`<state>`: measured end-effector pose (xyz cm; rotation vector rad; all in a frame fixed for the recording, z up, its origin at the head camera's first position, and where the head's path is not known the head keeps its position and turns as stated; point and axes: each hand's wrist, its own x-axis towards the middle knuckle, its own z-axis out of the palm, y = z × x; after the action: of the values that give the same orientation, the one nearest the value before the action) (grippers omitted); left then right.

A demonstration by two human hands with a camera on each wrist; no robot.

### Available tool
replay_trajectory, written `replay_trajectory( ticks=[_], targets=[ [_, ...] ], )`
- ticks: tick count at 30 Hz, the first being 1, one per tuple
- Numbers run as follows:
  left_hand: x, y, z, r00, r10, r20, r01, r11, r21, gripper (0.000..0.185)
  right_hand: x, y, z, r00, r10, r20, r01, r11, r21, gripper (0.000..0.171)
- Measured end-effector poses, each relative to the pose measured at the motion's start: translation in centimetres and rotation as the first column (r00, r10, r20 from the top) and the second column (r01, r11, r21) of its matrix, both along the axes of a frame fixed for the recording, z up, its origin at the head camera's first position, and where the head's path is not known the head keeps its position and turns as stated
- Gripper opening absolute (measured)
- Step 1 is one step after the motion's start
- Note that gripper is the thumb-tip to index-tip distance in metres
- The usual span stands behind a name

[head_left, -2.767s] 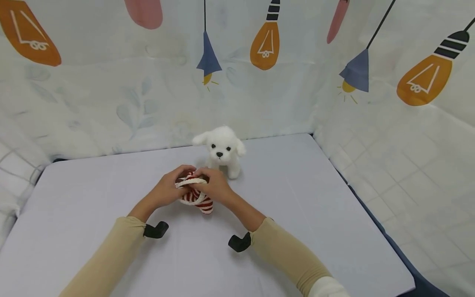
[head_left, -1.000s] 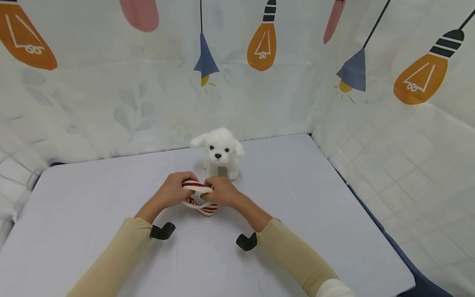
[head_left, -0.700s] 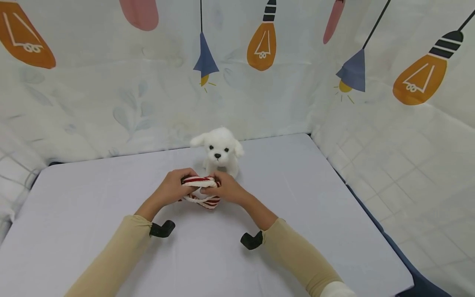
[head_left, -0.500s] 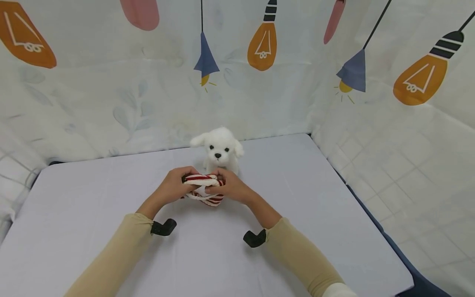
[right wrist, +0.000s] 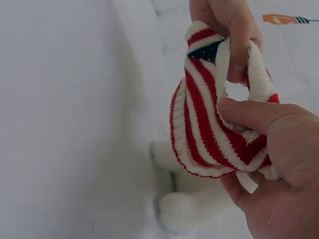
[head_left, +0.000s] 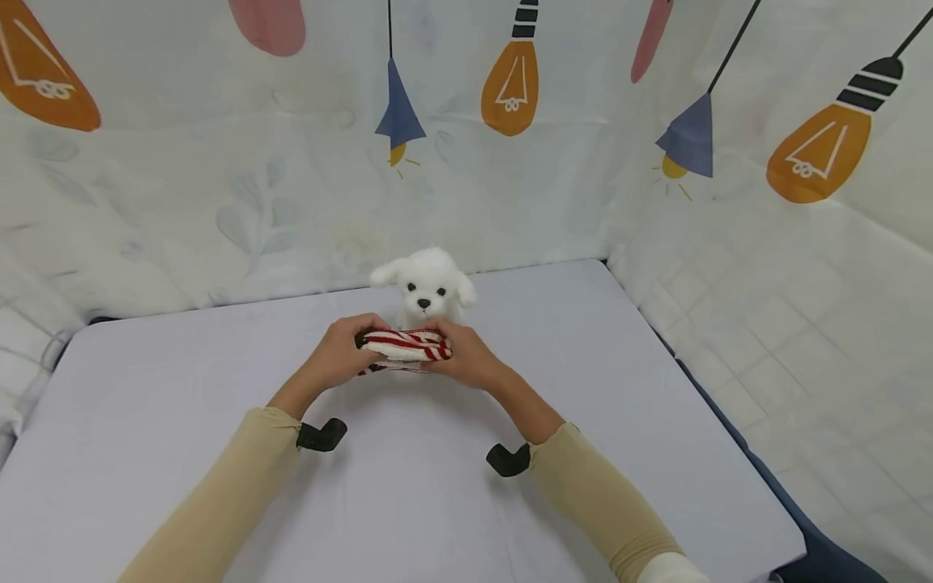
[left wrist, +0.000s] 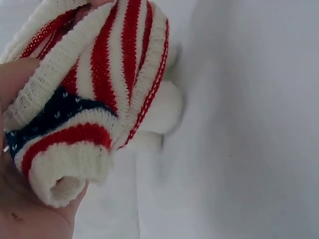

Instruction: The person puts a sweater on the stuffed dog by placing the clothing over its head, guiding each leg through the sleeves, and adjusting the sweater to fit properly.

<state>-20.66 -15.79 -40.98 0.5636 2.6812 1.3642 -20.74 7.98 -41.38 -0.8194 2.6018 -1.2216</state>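
A small knitted garment (head_left: 405, 346), red and white striped with a dark blue patch, is stretched between both hands just in front of a white plush dog (head_left: 425, 290). My left hand (head_left: 337, 356) grips its left end (left wrist: 84, 109). My right hand (head_left: 466, 356) pinches the right end (right wrist: 214, 129) with thumb and fingers. In the wrist views the dog's white paws (right wrist: 182, 209) sit just behind the garment (left wrist: 159, 114). The dog stands upright on the table, facing me.
The table (head_left: 182, 453) is covered with a pale lilac cloth. Fabric walls printed with light bulbs (head_left: 510, 89) close in the back and right sides. The table's right edge (head_left: 729, 437) drops to a dark floor. Black wrist mounts (head_left: 321, 435) sit on both forearms.
Both hands have carried the garment away from me, up to the dog's chest, and pulled it wider. The dog has not moved.
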Motion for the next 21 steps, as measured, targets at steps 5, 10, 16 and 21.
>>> replay_trajectory(
  ticks=[5, 10, 16, 21],
  targets=[
    [-0.4, 0.2, 0.1, 0.998, -0.056, -0.004, 0.056, 0.998, 0.005, 0.028, -0.2, 0.1, -0.1, 0.987, -0.082, -0.135, 0.08, 0.997, -0.022, 0.046],
    [-0.8, 0.5, 0.6, 0.996, -0.067, -0.066, 0.064, 0.997, -0.044, 0.038, -0.4, 0.1, 0.0, 0.958, -0.182, -0.223, 0.172, 0.983, -0.067, 0.044],
    [-1.1, 1.6, 1.0, 0.986, -0.049, -0.157, 0.04, 0.997, -0.063, 0.037, -0.3, 0.0, 0.0, 0.915, -0.245, -0.32, 0.234, 0.969, -0.073, 0.034],
    [-1.5, 2.6, 1.1, 0.98, -0.02, -0.196, 0.012, 0.999, -0.042, 0.03, -0.2, 0.0, 0.0, 0.858, -0.304, -0.413, 0.296, 0.951, -0.087, 0.029]
  ],
)
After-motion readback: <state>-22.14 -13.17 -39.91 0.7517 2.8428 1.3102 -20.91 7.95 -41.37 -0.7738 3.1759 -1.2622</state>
